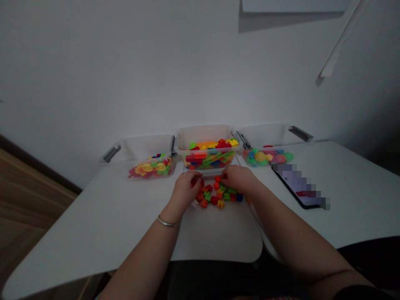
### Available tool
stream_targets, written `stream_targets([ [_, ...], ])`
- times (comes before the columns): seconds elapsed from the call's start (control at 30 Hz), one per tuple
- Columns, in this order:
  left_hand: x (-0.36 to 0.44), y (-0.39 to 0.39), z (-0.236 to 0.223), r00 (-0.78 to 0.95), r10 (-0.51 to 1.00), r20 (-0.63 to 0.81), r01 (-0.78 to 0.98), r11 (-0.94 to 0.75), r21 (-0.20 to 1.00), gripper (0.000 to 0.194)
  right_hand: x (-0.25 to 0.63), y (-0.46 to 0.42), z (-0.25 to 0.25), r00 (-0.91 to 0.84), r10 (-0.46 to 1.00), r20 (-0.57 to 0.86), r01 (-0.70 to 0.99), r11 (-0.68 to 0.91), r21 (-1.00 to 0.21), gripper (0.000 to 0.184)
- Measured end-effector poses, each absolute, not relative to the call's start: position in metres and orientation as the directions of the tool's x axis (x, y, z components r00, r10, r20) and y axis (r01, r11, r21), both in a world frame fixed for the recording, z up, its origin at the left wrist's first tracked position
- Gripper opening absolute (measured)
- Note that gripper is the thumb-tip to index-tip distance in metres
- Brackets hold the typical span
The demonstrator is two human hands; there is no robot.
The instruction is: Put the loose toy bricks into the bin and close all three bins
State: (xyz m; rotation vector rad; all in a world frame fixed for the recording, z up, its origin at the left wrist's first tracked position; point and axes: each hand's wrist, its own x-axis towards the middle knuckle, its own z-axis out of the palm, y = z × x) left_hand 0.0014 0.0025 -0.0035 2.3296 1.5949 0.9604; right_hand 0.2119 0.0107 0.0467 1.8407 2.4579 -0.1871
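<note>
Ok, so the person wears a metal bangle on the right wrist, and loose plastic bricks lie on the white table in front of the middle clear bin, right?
Not quite: the metal bangle is on the left wrist, not the right, as the head view shows. The rest stands: the loose plastic bricks lie on the white table in front of the middle clear bin.

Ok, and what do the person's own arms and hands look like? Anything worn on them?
The left hand and right hand wear no gloves, and the left forearm and right forearm are bare. A thin silver bangle circles the left wrist. A dark sleeve seems to show at the bottom edge.
</note>
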Motion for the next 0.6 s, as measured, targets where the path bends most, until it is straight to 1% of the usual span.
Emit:
stream_targets([
  [0.17,0.0018,0.0028,-0.0039,0.23,0.88,0.415,0.781,-0.421,0.461,0.021,0.2146,0.0115,0.0437,-0.294,0.947,-0.128,0.956,0.288,-0.064,0.026],
  [0.6,0.0017,0.0017,-0.003,0.244,0.877,0.415,0.767,-0.436,0.471,0.021,0.2105,0.0108,0.0406,-0.313,0.946,-0.078,0.948,0.306,-0.09,0.024],
])
